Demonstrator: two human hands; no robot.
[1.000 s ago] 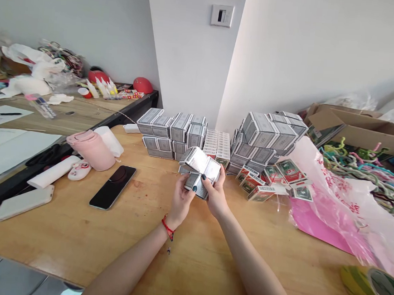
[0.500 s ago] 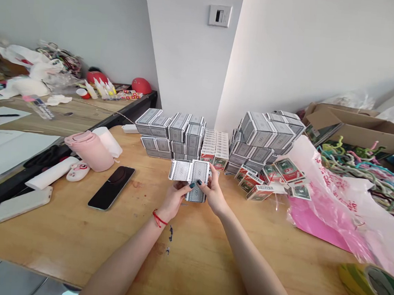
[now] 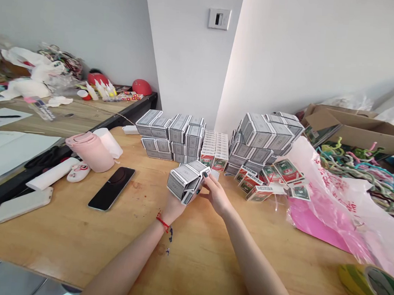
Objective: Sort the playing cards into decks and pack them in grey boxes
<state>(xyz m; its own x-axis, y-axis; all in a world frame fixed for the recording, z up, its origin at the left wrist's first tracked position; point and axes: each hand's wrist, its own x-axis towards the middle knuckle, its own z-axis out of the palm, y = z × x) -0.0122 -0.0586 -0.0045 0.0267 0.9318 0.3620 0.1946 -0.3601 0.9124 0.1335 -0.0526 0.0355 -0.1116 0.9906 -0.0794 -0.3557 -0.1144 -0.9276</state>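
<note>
Block of patterned cards [image 3: 185, 176], long axis toward two o'clock, sits at twelve o'clock from the left hand [image 3: 174, 205] grasping it; right hand [image 3: 218, 197] touches its two-o'clock end, grip unclear.

The left hand [image 3: 174, 205] holds a block of patterned cards [image 3: 183, 179] above the table [image 3: 202, 257], and the right hand [image 3: 219, 196] touches its right side. Behind, similar blocks [image 3: 260, 130] stand in two stacks, with small card boxes [image 3: 215, 145] between them.
</note>
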